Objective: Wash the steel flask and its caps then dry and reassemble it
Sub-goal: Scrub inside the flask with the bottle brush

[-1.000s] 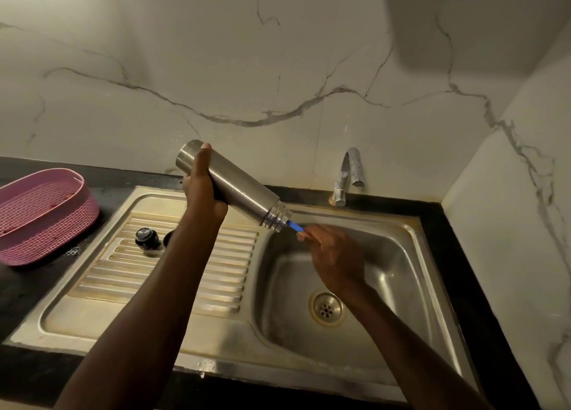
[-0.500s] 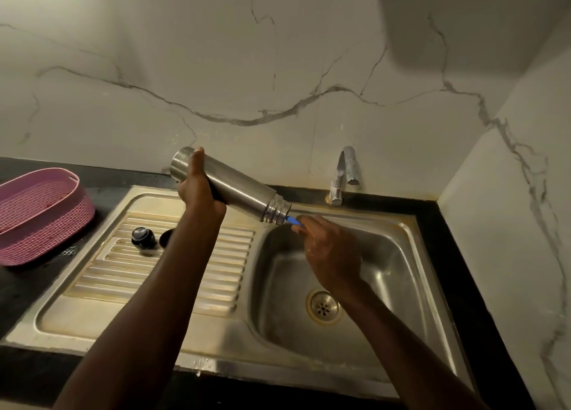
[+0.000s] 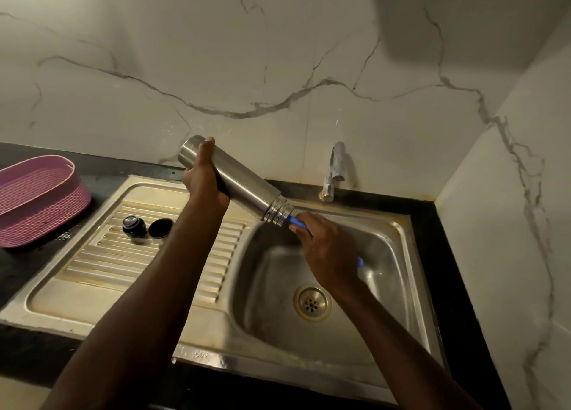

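Note:
My left hand [image 3: 205, 179] grips the steel flask [image 3: 244, 182] near its base and holds it tilted, mouth down to the right over the sink basin [image 3: 386, 255]. My right hand [image 3: 327, 250] grips a blue-handled brush [image 3: 296, 221] whose head is pushed into the flask's threaded mouth; only a short piece of blue handle shows, plus its tip past my palm. Two dark caps lie on the ribbed drainboard: a rounded cap [image 3: 133, 225] and a flat black cap [image 3: 160, 228] beside it.
A steel tap [image 3: 335, 170] stands behind the basin, with no water running. The drain [image 3: 312, 302] sits in the basin floor. A pink woven basket [image 3: 40, 205] rests on the black counter at the left. Marble walls close in behind and on the right.
The brush handle has gone slightly deeper into the flask mouth as my right hand moved toward it. The flask stays tilted in my left hand.

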